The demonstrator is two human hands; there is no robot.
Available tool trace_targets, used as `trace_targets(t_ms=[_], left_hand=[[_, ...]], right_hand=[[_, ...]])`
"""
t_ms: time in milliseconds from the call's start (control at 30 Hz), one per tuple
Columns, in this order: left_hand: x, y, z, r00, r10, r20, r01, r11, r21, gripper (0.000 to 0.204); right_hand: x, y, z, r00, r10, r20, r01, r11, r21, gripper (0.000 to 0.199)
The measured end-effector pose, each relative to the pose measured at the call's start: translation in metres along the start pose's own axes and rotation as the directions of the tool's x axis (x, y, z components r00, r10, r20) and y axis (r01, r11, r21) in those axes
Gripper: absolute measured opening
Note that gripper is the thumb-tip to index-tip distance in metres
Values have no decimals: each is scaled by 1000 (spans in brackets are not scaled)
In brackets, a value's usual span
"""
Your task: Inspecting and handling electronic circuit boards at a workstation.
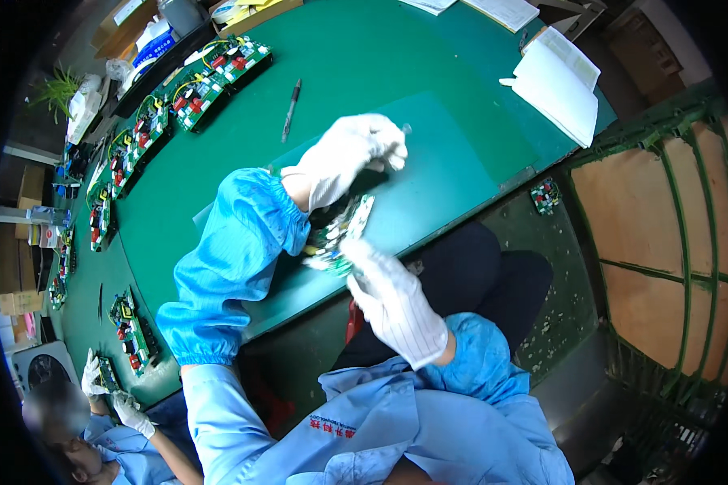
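A green circuit board (340, 234) crowded with parts is tilted over the near edge of the table in front of me, blurred by motion. My right hand (396, 307), in a white striped glove, grips its near end between thumb and fingers. Above the board's far end hangs my left hand (352, 153), also gloved in white, with the fingers curled together. A small greyish tip (407, 128) shows beside those fingers, too blurred to name. Blue sleeve covers reach over both forearms.
A clear sheet (429, 121) lies on the green table (380, 48), with a pen (292, 109) beyond it. Several populated boards (190, 101) line the left side. An open notebook (554, 85) rests at the right. At lower left, a co-worker's gloved hands (129, 412) handle another board.
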State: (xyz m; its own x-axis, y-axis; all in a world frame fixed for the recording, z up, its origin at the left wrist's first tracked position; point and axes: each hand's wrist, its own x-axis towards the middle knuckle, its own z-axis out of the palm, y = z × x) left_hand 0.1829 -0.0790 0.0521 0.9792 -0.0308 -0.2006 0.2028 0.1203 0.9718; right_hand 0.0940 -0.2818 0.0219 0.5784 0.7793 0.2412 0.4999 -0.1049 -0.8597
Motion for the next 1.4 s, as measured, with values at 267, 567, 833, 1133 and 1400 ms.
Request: trace_targets(t_ms=[267, 567, 833, 1133, 1400], left_hand=[[-42, -37, 44, 972, 211, 106, -218, 628, 747, 21], [-48, -68, 59, 847, 511, 151, -247, 126, 961, 11], [-57, -67, 59, 886, 433, 167, -219, 74, 973, 13], [-75, -62, 65, 891, 395, 224, -259, 36, 965, 21], [-77, -63, 68, 922, 351, 162, -201, 78, 977, 12]], right_hand=[[-29, 2, -14, 878, 478, -31, -461, 859, 224, 28], [-33, 40, -45, 824, 348, -448, -378, 926, 24, 30], [-29, 35, -42, 889, 200, -413, -306, 929, -208, 25], [-33, 34, -43, 905, 235, -354, -331, 912, -242, 23], [-37, 33, -31, 899, 260, -353, -321, 939, -125, 23]])
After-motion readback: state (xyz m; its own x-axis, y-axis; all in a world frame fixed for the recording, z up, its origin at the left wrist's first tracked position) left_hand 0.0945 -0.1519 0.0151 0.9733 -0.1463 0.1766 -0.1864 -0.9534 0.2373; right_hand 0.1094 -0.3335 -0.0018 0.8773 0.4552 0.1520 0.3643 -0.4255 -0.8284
